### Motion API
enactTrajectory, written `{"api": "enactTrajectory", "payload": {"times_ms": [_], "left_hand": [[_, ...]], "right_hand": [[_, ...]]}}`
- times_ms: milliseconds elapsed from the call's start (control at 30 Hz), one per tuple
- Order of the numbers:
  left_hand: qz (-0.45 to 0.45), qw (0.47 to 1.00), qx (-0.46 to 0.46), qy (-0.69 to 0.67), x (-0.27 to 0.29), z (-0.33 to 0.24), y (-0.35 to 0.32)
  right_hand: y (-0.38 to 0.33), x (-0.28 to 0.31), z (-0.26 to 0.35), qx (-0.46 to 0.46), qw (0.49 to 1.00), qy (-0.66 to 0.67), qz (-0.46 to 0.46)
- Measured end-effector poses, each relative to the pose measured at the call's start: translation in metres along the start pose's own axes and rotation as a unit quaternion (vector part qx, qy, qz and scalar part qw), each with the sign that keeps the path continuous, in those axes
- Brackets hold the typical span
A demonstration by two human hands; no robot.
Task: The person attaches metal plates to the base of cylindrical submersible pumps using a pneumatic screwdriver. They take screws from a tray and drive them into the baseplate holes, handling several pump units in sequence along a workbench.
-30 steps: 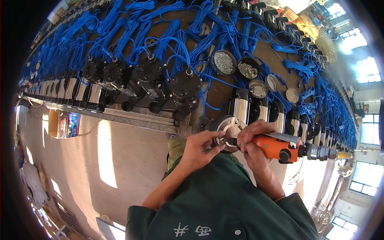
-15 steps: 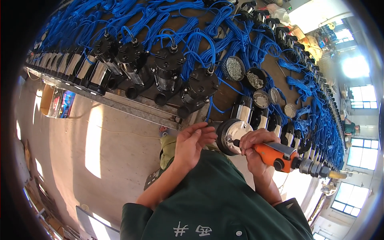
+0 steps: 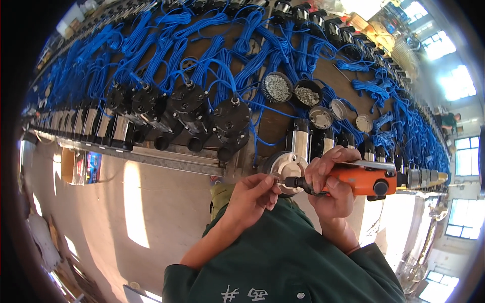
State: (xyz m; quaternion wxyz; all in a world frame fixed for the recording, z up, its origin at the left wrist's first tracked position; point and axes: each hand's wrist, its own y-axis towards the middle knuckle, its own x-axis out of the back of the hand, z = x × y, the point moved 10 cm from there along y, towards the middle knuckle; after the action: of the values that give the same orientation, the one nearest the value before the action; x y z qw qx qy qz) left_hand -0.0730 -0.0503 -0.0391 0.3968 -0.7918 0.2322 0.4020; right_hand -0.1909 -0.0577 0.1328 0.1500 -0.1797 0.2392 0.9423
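Observation:
My right hand (image 3: 331,184) is wrapped round an orange air screwdriver (image 3: 359,181). The tool lies nearly level, its bit pointing left and its air hose fitting (image 3: 427,178) to the right. At the bit's tip, the thumb and fingers of my left hand (image 3: 252,197) are pinched together; what they hold there is too small to make out. Just behind the bit sits a round pump body (image 3: 289,165) with a pale metal end face and a dark rim, partly hidden by the tool and my fingers.
Black-topped pumps (image 3: 232,117) line the bench edge, with blue cable coils (image 3: 247,33) behind them. Bowls of small hardware (image 3: 277,87) and shallow round metal parts (image 3: 321,117) stand beyond the pump body. A cardboard box (image 3: 76,165) is at the left on the floor.
My left hand has gone from loosely spread beside the pump body to pinched at the bit's tip. The screwdriver has swung from slanted to nearly level, and the view has shifted.

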Motion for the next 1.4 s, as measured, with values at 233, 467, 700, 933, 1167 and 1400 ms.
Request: {"api": "enactTrajectory", "payload": {"times_ms": [233, 467, 700, 933, 1167, 1400], "left_hand": [[0.033, 0.998, 0.046, -0.005, -0.017, 0.019, 0.009], [0.035, 0.988, -0.028, 0.149, -0.042, 0.019, 0.016], [0.065, 0.931, -0.026, 0.359, -0.055, 0.022, 0.025], [0.127, 0.721, -0.093, 0.674, -0.078, 0.019, 0.021], [0.034, 0.453, -0.356, 0.816, -0.109, -0.026, 0.018], [0.072, 0.515, -0.356, 0.776, -0.100, -0.014, 0.030]], "right_hand": [[-0.011, 0.037, 0.017, 0.035, 0.997, 0.038, -0.055], [-0.027, 0.070, 0.042, 0.064, 0.990, 0.038, -0.116], [-0.045, 0.086, 0.054, 0.078, 0.986, -0.012, -0.143], [-0.055, 0.092, 0.029, 0.039, 0.986, -0.121, -0.103], [-0.046, 0.055, 0.021, 0.032, 0.958, -0.283, 0.024], [-0.038, 0.047, 0.017, 0.040, 0.936, -0.345, 0.062]]}}
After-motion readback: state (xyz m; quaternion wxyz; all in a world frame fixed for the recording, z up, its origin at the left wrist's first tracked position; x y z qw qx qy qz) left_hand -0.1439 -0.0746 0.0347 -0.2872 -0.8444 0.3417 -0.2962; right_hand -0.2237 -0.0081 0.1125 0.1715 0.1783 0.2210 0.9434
